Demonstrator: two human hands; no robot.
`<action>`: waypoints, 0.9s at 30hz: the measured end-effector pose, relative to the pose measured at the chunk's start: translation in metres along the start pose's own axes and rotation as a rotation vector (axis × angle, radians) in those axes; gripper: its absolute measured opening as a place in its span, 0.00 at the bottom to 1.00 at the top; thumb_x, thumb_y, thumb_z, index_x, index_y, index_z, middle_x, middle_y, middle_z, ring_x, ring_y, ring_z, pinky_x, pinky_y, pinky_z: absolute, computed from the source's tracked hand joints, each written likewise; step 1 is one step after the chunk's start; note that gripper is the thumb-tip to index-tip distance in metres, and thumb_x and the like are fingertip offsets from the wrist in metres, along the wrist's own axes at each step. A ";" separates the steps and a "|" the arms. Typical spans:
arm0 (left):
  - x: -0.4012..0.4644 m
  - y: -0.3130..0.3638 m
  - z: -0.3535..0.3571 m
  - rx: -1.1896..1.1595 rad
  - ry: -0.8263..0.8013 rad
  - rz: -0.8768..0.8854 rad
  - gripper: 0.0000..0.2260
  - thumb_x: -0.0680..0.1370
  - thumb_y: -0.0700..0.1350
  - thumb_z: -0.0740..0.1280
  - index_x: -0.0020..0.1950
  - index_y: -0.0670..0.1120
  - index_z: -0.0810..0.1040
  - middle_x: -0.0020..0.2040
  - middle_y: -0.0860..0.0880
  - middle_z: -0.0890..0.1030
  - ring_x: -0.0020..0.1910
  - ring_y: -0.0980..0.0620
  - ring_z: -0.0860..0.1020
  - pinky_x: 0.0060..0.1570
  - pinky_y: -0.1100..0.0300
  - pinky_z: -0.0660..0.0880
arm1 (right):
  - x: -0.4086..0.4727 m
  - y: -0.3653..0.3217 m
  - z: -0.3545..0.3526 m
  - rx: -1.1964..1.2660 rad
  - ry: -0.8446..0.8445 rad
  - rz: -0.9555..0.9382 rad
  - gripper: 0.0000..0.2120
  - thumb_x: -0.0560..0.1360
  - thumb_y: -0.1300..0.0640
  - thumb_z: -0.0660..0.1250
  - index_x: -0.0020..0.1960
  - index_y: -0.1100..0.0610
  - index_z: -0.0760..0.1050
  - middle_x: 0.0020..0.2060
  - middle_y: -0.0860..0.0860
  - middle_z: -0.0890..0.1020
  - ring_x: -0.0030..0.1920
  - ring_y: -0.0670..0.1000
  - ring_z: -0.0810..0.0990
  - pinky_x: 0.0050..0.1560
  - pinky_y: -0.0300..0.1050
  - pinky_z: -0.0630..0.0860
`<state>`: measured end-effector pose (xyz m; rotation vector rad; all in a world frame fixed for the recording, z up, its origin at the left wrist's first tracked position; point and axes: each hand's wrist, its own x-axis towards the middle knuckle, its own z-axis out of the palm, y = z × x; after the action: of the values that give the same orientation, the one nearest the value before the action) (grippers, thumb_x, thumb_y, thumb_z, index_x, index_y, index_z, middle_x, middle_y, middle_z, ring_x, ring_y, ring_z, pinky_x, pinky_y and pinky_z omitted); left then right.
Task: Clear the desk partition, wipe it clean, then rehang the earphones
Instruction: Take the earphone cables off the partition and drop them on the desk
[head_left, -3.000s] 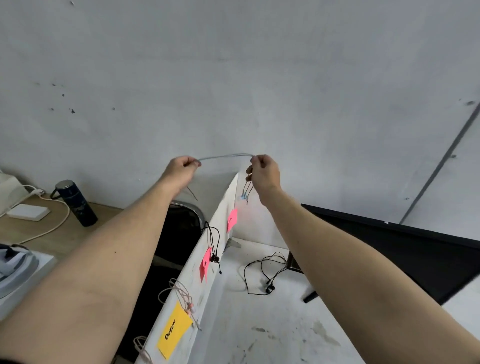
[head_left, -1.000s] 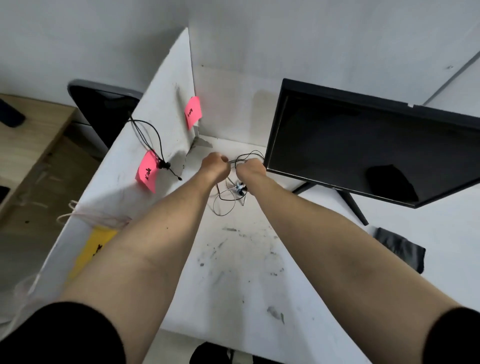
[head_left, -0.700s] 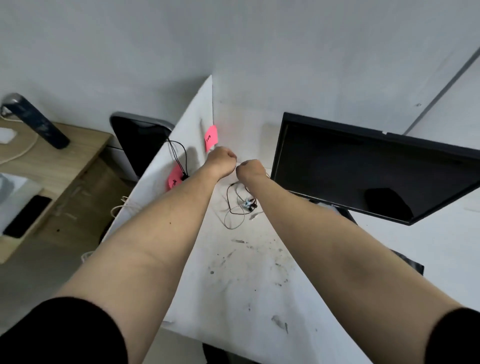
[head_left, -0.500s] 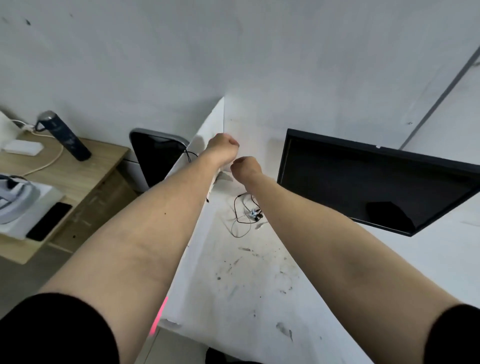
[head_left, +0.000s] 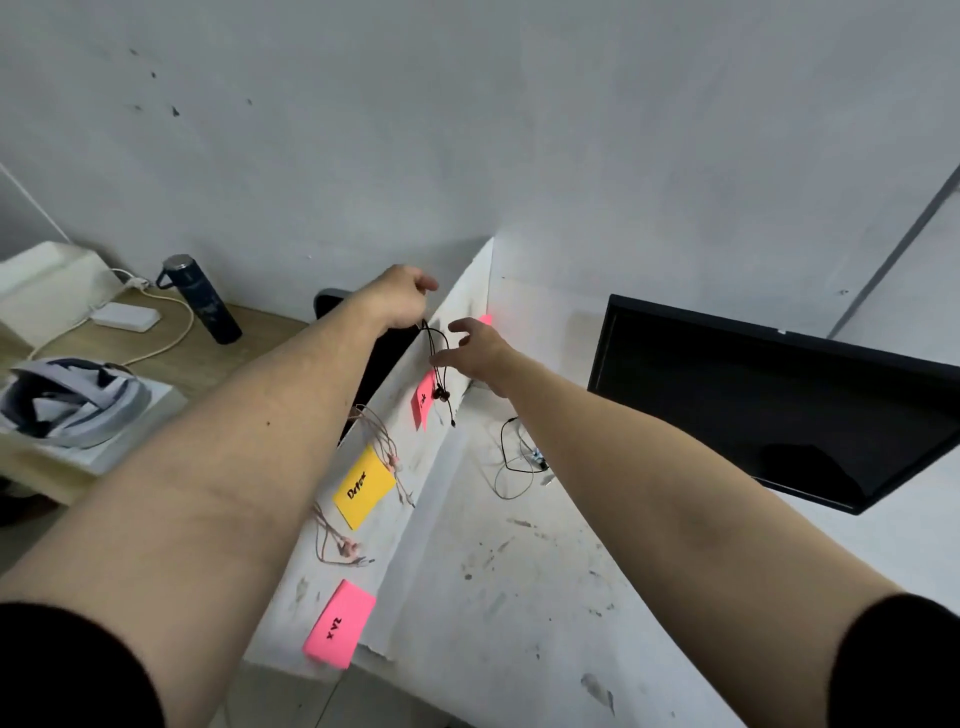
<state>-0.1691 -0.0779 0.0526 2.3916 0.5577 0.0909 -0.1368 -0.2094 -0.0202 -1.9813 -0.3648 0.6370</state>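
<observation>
The left hand pinches the black earphones at the partition top edge, their cord hanging straight down its face just below the grip, with the slack-fingered, empty right hand nearer the dangling buds

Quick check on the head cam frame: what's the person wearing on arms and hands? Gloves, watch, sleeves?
Both forearms are bare. The left hand and the right hand wear no gloves, and no rings or watch are visible. A black sleeve covers the left upper arm down to about the elbow; a matching black sleeve covers the right. No markings or logos show on either.
</observation>
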 end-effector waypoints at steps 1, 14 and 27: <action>0.000 -0.007 -0.001 0.038 -0.031 -0.020 0.23 0.77 0.31 0.54 0.68 0.44 0.75 0.67 0.44 0.76 0.67 0.47 0.73 0.64 0.62 0.68 | 0.001 -0.001 0.002 -0.010 -0.001 -0.001 0.34 0.70 0.53 0.77 0.72 0.51 0.68 0.60 0.54 0.74 0.57 0.56 0.79 0.61 0.53 0.78; 0.014 -0.055 0.006 0.125 -0.258 0.012 0.22 0.74 0.40 0.70 0.68 0.52 0.76 0.57 0.47 0.80 0.55 0.48 0.78 0.55 0.59 0.76 | 0.018 0.000 0.014 -0.074 0.069 -0.064 0.20 0.73 0.50 0.74 0.62 0.53 0.77 0.43 0.47 0.74 0.47 0.53 0.77 0.52 0.48 0.77; 0.025 -0.056 -0.007 0.038 -0.197 -0.023 0.04 0.78 0.41 0.69 0.52 0.46 0.81 0.41 0.51 0.79 0.39 0.56 0.74 0.36 0.69 0.68 | 0.022 -0.008 -0.001 0.016 0.049 -0.077 0.09 0.78 0.49 0.68 0.48 0.55 0.80 0.38 0.50 0.75 0.38 0.49 0.71 0.40 0.43 0.67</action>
<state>-0.1687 -0.0255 0.0206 2.3963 0.4972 -0.1655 -0.1178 -0.1955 -0.0190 -1.9547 -0.4031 0.5401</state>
